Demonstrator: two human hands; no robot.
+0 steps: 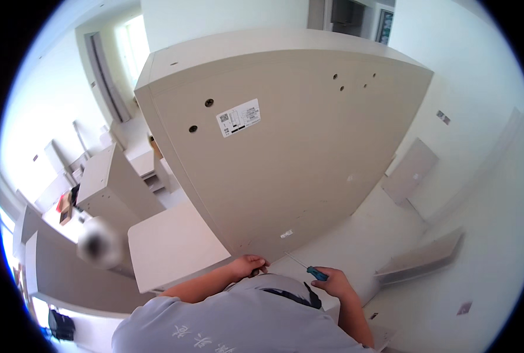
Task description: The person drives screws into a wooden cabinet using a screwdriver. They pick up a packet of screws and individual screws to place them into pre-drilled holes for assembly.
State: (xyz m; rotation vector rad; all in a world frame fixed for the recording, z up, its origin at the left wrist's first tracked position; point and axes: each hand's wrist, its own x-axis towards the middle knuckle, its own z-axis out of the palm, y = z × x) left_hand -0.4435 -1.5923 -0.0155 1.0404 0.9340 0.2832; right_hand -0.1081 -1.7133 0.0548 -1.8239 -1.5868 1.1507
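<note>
A large beige cabinet [273, 159] stands before me, with a white label [238, 117] and several dark holes or fittings on its side panel. In my right hand [335, 283] is a screwdriver [317, 273] with a teal handle, its thin shaft pointing up and left toward the panel's lower part. The tip looks close to the panel; whether it touches, I cannot tell. My left hand [249, 266] is closed in a pinch by the panel's lower left edge. What those fingers hold, if anything, is too small to make out.
Left of the cabinet lies a pale flat board [176, 244], with another beige cabinet [118, 185] behind it. A blurred round object [97, 242] is near them. On the right, a loose panel [412, 170] leans at the wall and a long board [420, 259] is lower down.
</note>
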